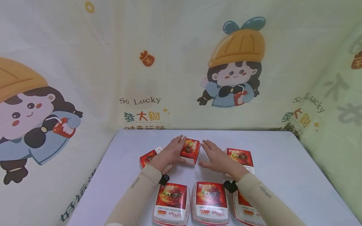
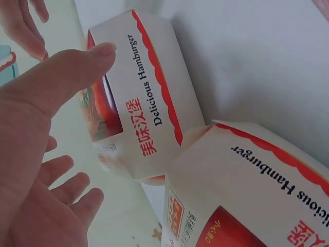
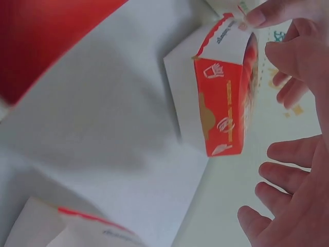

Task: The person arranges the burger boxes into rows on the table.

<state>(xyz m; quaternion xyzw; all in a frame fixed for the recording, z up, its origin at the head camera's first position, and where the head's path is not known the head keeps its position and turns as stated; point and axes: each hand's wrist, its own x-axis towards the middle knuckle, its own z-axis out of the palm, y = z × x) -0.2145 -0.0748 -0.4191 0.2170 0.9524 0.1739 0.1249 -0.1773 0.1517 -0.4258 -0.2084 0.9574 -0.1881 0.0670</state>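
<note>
A red and white hamburger box [image 1: 190, 151] stands at the back middle of the table, between the two hands. At its left side is the left hand [image 1: 169, 154], whose thumb [image 2: 97, 56] overlaps the box's edge in the left wrist view. The right hand [image 1: 219, 158] is spread just right of the same box, a small gap showing between fingertips and box; it holds nothing. Partly hidden behind the left hand, another hamburger box [image 1: 147, 158] lies turned at an angle. A third box [image 1: 241, 157] sits behind the right hand and is partly covered by it.
Along the front stand three more hamburger boxes: left [image 1: 171, 197], middle [image 1: 210, 196] and right [image 1: 245, 208], the last partly under the right sleeve [image 1: 264, 191]. The white table [image 1: 285, 175] ends at a printed cloth [image 1: 181, 78] behind and on both sides.
</note>
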